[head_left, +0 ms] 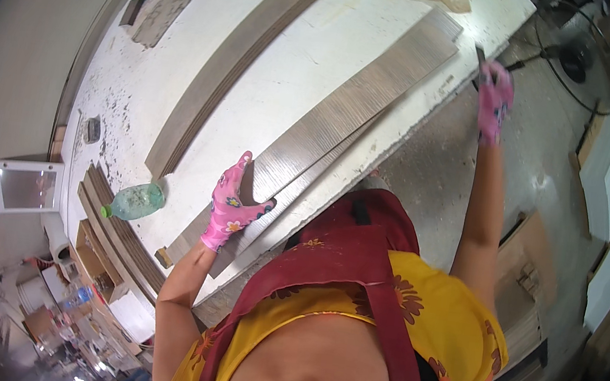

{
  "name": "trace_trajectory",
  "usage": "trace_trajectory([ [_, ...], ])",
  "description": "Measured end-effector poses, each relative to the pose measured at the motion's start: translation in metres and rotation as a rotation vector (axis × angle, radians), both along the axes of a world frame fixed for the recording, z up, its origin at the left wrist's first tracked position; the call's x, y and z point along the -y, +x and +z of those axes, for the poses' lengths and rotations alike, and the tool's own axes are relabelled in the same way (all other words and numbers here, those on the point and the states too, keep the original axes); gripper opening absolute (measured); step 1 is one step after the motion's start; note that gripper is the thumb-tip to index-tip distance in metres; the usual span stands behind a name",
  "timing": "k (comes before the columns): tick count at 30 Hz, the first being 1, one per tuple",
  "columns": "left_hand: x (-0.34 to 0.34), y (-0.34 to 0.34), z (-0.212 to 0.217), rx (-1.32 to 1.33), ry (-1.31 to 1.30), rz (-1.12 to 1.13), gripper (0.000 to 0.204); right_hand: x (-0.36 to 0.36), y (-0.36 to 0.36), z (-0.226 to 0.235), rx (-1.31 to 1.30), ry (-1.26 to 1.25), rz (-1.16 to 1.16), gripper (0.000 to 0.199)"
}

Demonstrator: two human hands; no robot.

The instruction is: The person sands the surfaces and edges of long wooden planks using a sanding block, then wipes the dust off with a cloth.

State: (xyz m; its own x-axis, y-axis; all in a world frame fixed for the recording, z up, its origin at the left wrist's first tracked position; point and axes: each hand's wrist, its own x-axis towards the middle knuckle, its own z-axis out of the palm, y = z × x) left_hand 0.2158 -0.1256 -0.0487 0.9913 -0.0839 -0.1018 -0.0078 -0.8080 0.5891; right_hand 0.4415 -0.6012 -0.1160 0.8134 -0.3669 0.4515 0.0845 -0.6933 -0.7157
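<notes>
I see one pink-gloved left hand (pixel 230 210), thumb and fingers spread, at the end of one long, grey-brown wood-grain strip (pixel 354 101) on the white table (pixel 272 84); one pink-gloved right hand (pixel 494 99) pinches one thin dark tool (pixel 480 54).

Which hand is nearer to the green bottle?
Left. The left hand is at the board, a gap from the green bottle; the right hand is far off, past the table edge.

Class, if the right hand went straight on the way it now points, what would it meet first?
Probably the white table, at its edge near the far-right corner, just ahead of the right hand; height is unclear, so it might pass above.
</notes>
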Motion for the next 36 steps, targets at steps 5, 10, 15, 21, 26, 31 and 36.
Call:
trace_trajectory([
  [5, -0.039, 0.046, 0.018, 0.152, 0.025, -0.001, 0.096, -0.035, -0.099, -0.081, -0.089, 0.151, -0.038, 0.016],
  [10, -0.084, 0.137, 0.008, 0.248, -0.182, 0.068, 0.089, -0.053, -0.145, -0.136, -0.31, 0.684, -0.09, 0.015],
  [15, -0.091, 0.22, 0.006, 0.044, -0.389, 0.179, 0.089, -0.055, -0.152, -0.127, -0.405, 0.761, -0.119, 0.02],
  [21, -0.112, 0.255, -0.02, -0.062, -0.442, 0.143, 0.085, -0.045, -0.164, -0.128, -0.385, 0.614, -0.119, 0.021],
  [26, -0.145, 0.248, -0.066, 0.1, -0.259, 0.05, 0.09, -0.037, -0.168, -0.135, -0.396, 0.744, -0.164, 0.019],
  [31, -0.121, 0.24, -0.049, 0.106, 0.177, -0.003, 0.101, -0.031, -0.154, -0.113, -0.275, 0.547, -0.155, 0.018],
  [36, -0.116, 0.231, -0.051, 0.051, 0.356, 0.061, 0.104, -0.094, -0.118, -0.006, -0.06, 0.254, 0.108, 0.012],
])
